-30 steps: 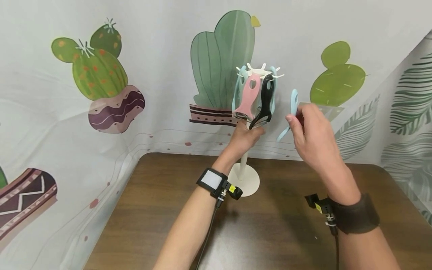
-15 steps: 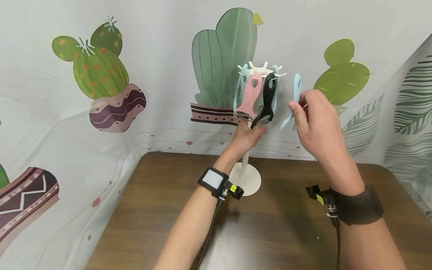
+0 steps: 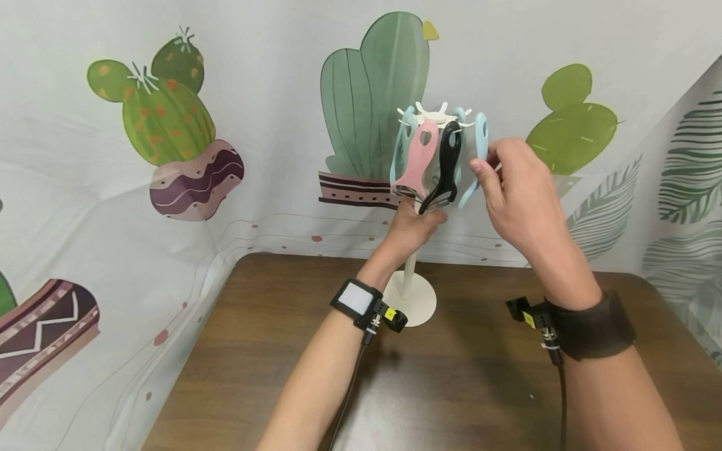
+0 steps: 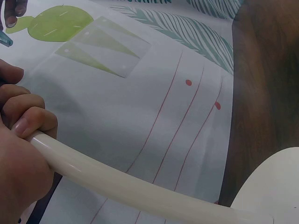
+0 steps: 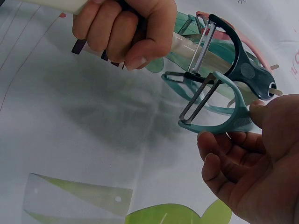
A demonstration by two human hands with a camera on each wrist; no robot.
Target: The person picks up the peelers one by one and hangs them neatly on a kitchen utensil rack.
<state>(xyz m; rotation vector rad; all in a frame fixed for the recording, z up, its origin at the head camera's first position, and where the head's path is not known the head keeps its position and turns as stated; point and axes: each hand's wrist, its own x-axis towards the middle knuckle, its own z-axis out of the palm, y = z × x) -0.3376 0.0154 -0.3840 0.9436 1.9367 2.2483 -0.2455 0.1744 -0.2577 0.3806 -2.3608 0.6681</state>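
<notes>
A white stand with a ring of hooks (image 3: pixel 435 118) on top rises from a round base (image 3: pixel 420 307) on the table. My left hand (image 3: pixel 412 225) grips its pole (image 4: pixel 107 179) just under the hanging peelers. Facing me on the hooks are a pink peeler (image 3: pixel 418 156) and a black peeler (image 3: pixel 448 160); light blue ones hang behind them, partly hidden. My right hand (image 3: pixel 524 188) pinches another light blue peeler (image 3: pixel 481 134) between thumb and fingers, its handle hole uppermost, close to the right side of the ring. In the right wrist view that peeler's metal blade (image 5: pixel 200 100) points away from the hand.
The brown wooden table (image 3: pixel 271 351) lies under both arms. Behind it hangs a white cloth (image 3: pixel 271 125) printed with cacti and leaves. Each wrist wears a strapped camera with a cable running down from it.
My right hand has risen and then moved left, bringing the light blue peeler near the hooks. The left hand keeps its grip on the pole.
</notes>
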